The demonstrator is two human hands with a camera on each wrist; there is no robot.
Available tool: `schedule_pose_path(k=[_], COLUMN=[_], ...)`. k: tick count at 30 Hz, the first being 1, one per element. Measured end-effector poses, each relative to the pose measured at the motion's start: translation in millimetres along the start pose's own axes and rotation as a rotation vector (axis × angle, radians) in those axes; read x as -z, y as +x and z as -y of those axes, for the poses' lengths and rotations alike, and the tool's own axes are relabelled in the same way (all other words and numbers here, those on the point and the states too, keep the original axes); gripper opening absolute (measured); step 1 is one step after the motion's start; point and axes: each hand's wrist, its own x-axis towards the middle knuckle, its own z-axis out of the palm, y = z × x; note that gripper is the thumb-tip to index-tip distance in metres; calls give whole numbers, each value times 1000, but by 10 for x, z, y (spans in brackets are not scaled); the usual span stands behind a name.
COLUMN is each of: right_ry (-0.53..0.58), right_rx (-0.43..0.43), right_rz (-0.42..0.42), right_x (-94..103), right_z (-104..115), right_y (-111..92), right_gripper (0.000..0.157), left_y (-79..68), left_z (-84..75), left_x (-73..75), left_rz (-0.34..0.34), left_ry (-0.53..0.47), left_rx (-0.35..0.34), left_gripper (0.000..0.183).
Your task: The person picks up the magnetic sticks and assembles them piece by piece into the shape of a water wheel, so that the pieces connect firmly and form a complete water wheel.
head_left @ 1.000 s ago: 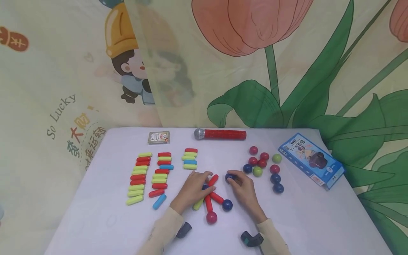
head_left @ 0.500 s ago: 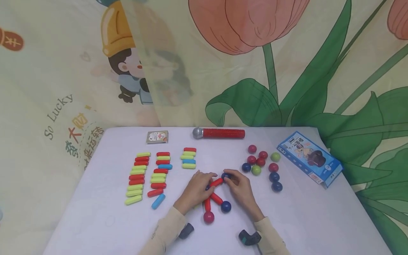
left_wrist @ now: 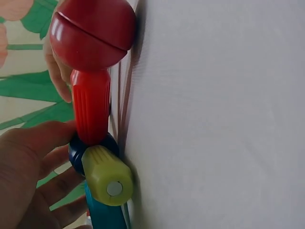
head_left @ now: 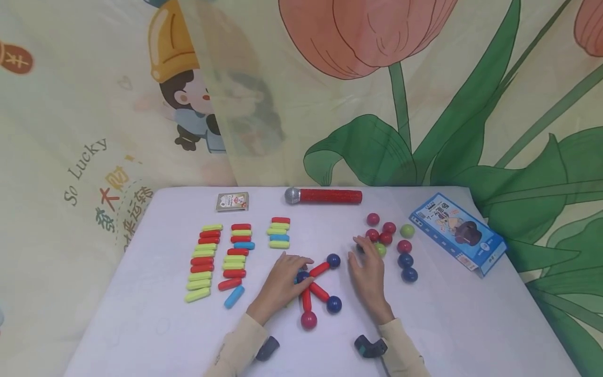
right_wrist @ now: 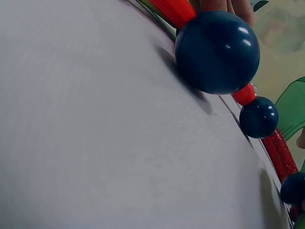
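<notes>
My left hand (head_left: pixel 282 283) grips the dark blue centre ball (head_left: pixel 303 277) of a star-like build of balls and rods. Three red rods (head_left: pixel 319 269) spread from that ball, two ending in dark blue balls (head_left: pixel 333 260) and one in a crimson ball (head_left: pixel 308 320). A yellow-green rod (left_wrist: pixel 107 176) and a blue rod (left_wrist: pixel 106 214) also join the centre, mostly hidden under the hand in the head view. My right hand (head_left: pixel 369 272) holds nothing, its fingers loosely spread. Its fingertips overlap a loose dark blue ball (head_left: pixel 360 249) beside a green ball (head_left: pixel 380 250).
Loose crimson, green and blue balls (head_left: pixel 405 260) lie to the right, by a blue box (head_left: pixel 459 233). Rows of red, yellow-green and blue rods (head_left: pixel 202 261) lie on the left. A red microphone (head_left: pixel 330 196) and a card box (head_left: pixel 232 201) sit at the back of the white table (head_left: pixel 141 324).
My right hand brought a dark blue ball onto the upper red rod's end, let it go and moved right to the loose balls. The left hand stays on the centre ball.
</notes>
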Motion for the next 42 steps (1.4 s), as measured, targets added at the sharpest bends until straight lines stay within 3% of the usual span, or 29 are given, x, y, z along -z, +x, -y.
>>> schedule_pose_path(k=[6, 12, 16, 20, 31, 37, 42], right_ry=[3, 14, 27, 45, 90, 152, 165], right_rx=[-79, -114, -112, -119, -134, -113, -88], right_rz=[103, 129, 127, 138, 158, 220, 255], right_x=[-28, -34, -38, -35, -61, -59, -60], right_z=[-12, -16, -20, -17, -17, 9, 0], right_y=[10, 13, 24, 22, -14, -41, -56], right_gripper=[37, 36, 36, 36, 34, 34, 34], left_y=[-7, -130, -171, -126, 4, 49, 121], left_z=[-13, -44, -63, -32, 65, 19, -57], left_x=[5, -12, -23, -19, 185, 261, 171], left_rz=[-14, -184, -215, -151, 153, 217, 196], left_ry=[32, 217, 220, 170, 0, -37, -31], left_rx=[-26, 13, 51, 59, 50, 18, 50], left_gripper=[44, 45, 45, 44, 40, 45, 53])
